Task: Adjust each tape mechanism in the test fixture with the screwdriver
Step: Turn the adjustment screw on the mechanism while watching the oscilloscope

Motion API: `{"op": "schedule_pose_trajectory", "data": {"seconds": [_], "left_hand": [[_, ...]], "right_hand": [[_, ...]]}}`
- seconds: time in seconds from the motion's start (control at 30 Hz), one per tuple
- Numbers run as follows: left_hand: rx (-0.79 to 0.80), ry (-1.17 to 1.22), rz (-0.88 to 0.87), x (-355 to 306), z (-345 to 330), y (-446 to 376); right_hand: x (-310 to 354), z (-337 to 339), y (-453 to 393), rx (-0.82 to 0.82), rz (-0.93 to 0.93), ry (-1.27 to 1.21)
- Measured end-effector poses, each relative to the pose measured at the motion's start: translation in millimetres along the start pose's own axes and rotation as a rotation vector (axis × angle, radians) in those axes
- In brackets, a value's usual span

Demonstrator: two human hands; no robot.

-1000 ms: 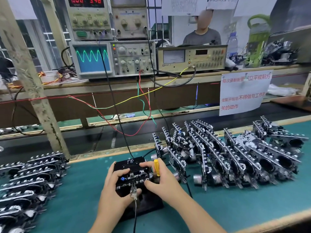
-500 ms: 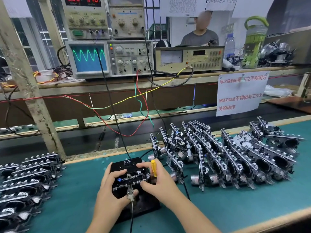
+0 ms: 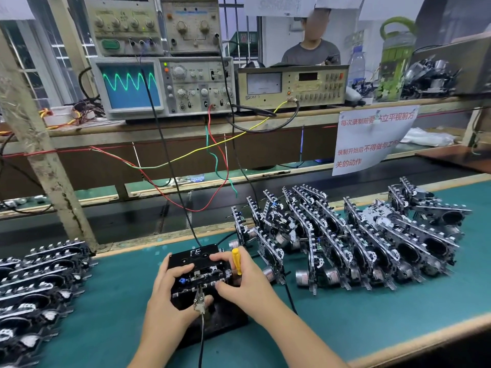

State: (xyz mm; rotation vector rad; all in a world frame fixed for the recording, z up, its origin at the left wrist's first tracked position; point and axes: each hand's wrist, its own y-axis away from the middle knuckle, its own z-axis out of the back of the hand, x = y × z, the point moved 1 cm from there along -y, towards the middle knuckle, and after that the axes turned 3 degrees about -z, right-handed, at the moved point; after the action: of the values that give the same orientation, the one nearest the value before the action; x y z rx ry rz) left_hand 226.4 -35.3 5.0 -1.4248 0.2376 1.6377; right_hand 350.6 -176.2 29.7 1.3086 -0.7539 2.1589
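Tape mechanism (image 3: 202, 278) sits seated in the black test fixture (image 3: 196, 257), near the front edge of the green bench mat (image 3: 358, 314), roughly mid-width. Fixture top is marked "FE" in white. An alligator clip (image 3: 199, 301) bites the mechanism's near edge; its lead runs off toward the front edge.

Left hand (image 3: 170, 296) is wrapped round the fixture's left side, fingers over the top, thumb near the clip, clamped on it. Right hand (image 3: 247, 282) steadies the right side with forefinger and thumb while the yellow-handled screwdriver (image 3: 236, 261) stands tucked upright in that same hand. Its tip is hidden, so I cannot tell whether it is engaged in a screw.

Handling, as I judge it: the mechanism looks light and rigid, a stamped metal chassis with plastic keys and small exposed parts. Stiff enough to lift by its long edges, fragile at the head, levers and thin wiring. Best taken by the chassis sides, never by the clip lead. The adjusting screw would want light torque, and the fixture looks heavy enough to stay put under it.

Unadjusted or finished mechanisms stand on edge in a dense pile (image 3: 353, 240) toward the mat's right end; another stack (image 3: 37, 277) lies flat at the left edge. Oscilloscope (image 3: 162, 86) on the rear shelf shows a green sine trace.
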Motion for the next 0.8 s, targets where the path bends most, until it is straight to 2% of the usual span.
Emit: {"op": "schedule_pose_trajectory", "data": {"seconds": [0.8], "left_hand": [[-0.058, -0.158, -0.078, 33.4, 2.7, -5.3]], "right_hand": [[-4.4, -7.5, 0.9, -0.020, 0.001, -0.003]]}}
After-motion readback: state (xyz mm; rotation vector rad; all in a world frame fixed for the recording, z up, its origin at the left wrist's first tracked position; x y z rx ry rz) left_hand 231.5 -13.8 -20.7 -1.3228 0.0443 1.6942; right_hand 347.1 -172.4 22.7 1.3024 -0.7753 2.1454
